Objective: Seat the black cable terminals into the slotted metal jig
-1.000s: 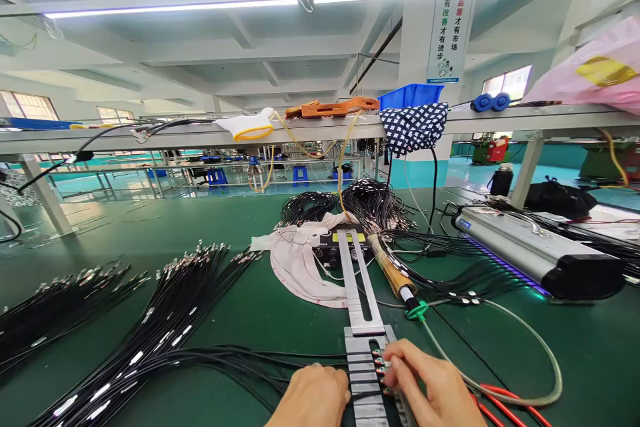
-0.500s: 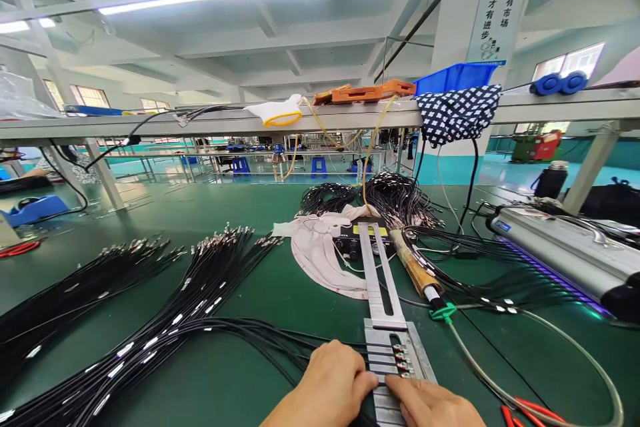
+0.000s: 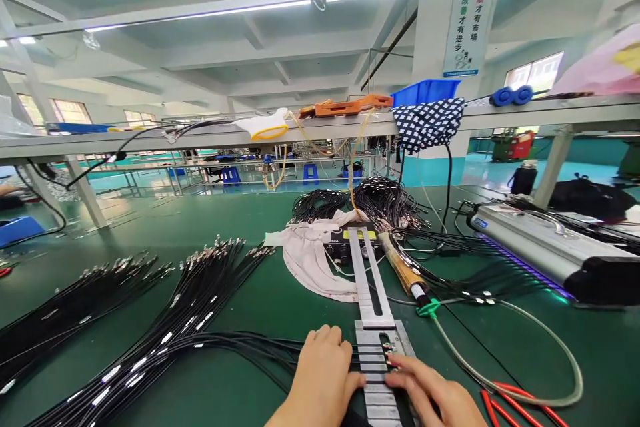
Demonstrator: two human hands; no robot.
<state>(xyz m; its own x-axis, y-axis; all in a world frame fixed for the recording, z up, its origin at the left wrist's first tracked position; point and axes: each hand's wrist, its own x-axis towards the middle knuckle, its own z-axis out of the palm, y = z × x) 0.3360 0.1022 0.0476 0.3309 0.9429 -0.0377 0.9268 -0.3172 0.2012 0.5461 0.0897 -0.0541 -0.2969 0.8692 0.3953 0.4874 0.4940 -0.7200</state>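
At the bottom edge, a slotted metal jig [image 3: 373, 293] lies lengthwise on the green bench. My left hand [image 3: 323, 373] rests on black cables [image 3: 240, 345] just left of the jig, fingers curled down and thumb against the jig's grooves. My right hand [image 3: 435, 392] lies on the jig's right side, fingers pressed together over the small cable connectors [image 3: 389, 349] seated in the grooves. What lies under either hand's fingertips is hidden.
Bundles of black cables [image 3: 165, 307] fan across the left of the green bench [image 3: 250, 233]. Behind the jig are a white cloth [image 3: 310, 263], a black controller box [image 3: 345, 247], a wooden-handled tool [image 3: 403, 272] with a hose, a UV lamp bar [image 3: 540, 247] at right, red leads [image 3: 500, 407].
The view swung left and then partly back to the right. My left hand slid forward along the jig's left side; my right hand shifted slightly on the connectors.
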